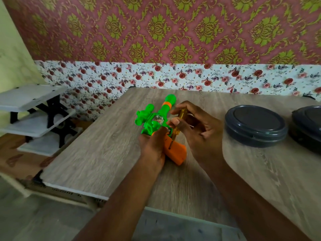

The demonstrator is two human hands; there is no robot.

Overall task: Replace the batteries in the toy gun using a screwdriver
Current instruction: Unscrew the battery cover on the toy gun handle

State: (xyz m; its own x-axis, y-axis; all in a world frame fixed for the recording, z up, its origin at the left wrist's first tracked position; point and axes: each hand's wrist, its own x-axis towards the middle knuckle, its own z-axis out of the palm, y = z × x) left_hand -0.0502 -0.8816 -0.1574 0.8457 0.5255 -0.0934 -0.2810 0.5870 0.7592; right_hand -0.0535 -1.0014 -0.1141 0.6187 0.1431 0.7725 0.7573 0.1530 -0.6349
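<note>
The toy gun [152, 122] lies on the wooden table [104, 145], a little left of centre; its long axis runs from the green muzzle [171, 98] at the far end to the orange grip [179, 154] at the near end, which slants slightly to the person's right. The left hand [152, 148] comes in from the near side, and its fingers curl around the gun where the green body meets the grip, pinning it to the table. The right hand [199, 133] sits just right of the gun; thumb and fingers pinch the yellow translucent handle of the screwdriver [182, 113]. The tool leans down and to the left from that hand, so its thin shaft [171, 144] crosses the trigger guard and its tip meets the upper face of the grip, just beside the left hand's fingers. The battery cover's screw is probably at that spot; blur hides whether the tip is seated in it. The coming turn therefore depends on keeping the shaft in line with the screw while the left hand holds the grip against twisting. Two dark grey lidded containers [255, 126] [307, 126] stand well apart on the right.
</note>
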